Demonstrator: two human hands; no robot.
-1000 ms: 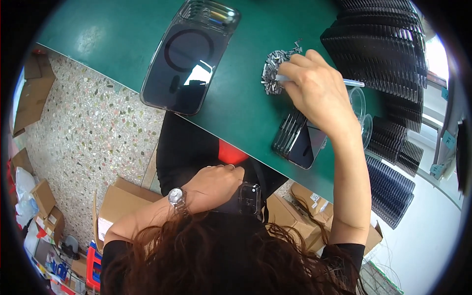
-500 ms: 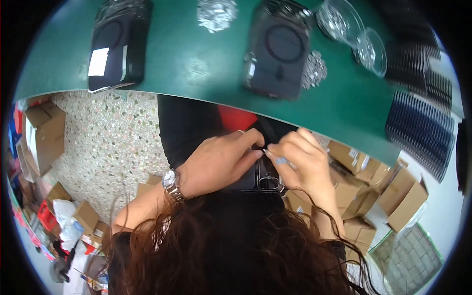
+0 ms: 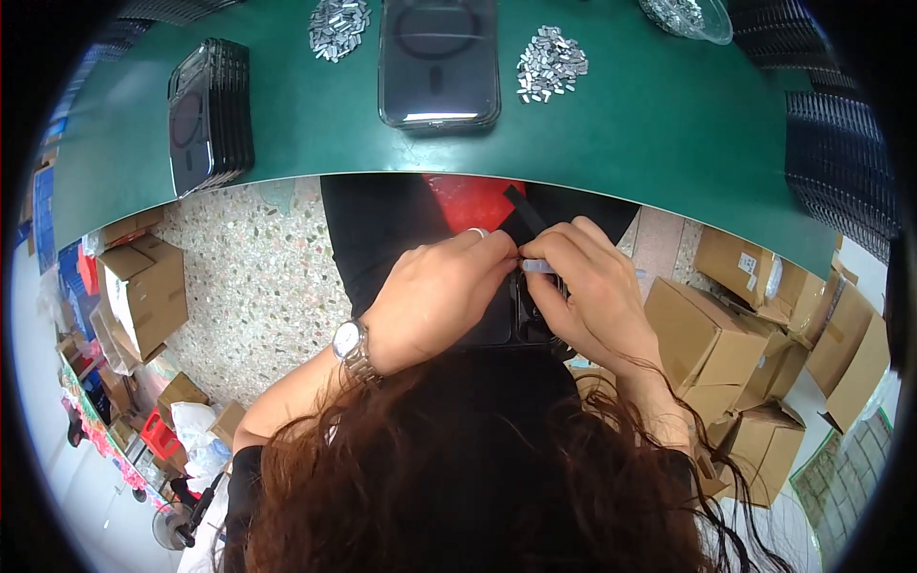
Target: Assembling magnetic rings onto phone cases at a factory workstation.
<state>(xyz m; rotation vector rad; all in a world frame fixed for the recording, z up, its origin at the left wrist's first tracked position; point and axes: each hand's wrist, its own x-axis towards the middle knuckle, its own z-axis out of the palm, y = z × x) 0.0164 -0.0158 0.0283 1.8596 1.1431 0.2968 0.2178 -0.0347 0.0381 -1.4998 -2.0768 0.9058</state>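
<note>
A dark, clear-edged phone case (image 3: 492,331) lies low in front of me, below the table edge, partly covered by my hands. My left hand (image 3: 435,291), with a ring and a wristwatch (image 3: 351,346), grips the case, thumb and fingers pinched at its upper side. Against those fingertips, my right hand (image 3: 597,291) is closed in a pinch. What lies between its fingertips is too small and hidden to make out. A pale bluish wrap (image 3: 538,266) sits on one right finger. The case's camera cutout is near the right hand.
On the green table (image 3: 315,143) stand a stack of phone cases (image 3: 205,119) and a middle stack (image 3: 437,81). Small silver pieces form a left pile (image 3: 339,29) and a right pile (image 3: 551,65); a clear dish (image 3: 688,14) holds more. Cardboard boxes (image 3: 688,334) crowd the right floor.
The view has shifted, so the table stacks appear farther left and higher. Both hands remain together at the case; the pale piece seen at the fingertips before is now hidden.
</note>
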